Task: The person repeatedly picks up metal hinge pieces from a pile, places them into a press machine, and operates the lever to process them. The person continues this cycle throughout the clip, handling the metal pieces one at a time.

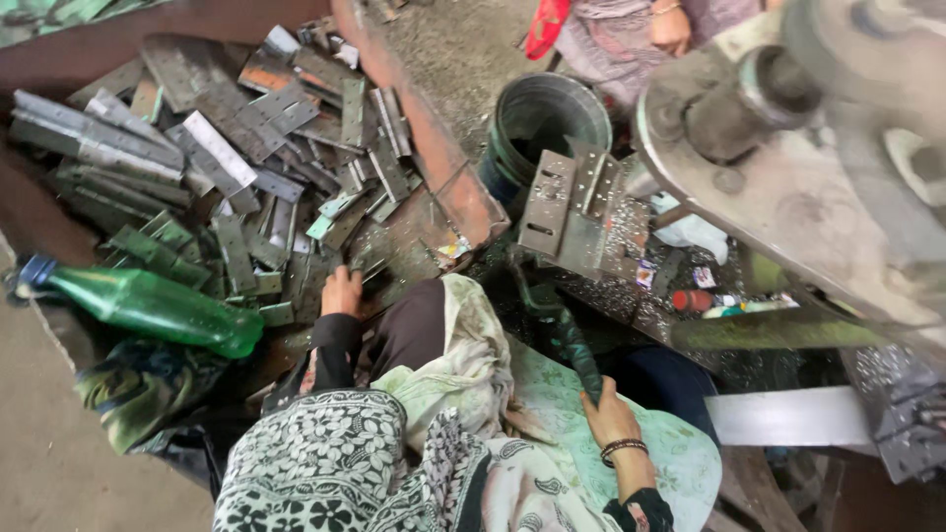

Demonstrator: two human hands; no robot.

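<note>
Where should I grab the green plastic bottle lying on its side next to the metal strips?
Grip the green bottle around its wide mid-body, coming from above. It lies on its side, cap pointing left, and the body is bare there, while metal strips crowd its far side.

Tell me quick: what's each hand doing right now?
Left hand: reaching into the pile of metal strips, grip cannot be told.
Right hand: closed around the dark lever handle.

Green bottle [158, 307], grey plates [258, 158], b/w floral sleeve [325, 453]
</note>
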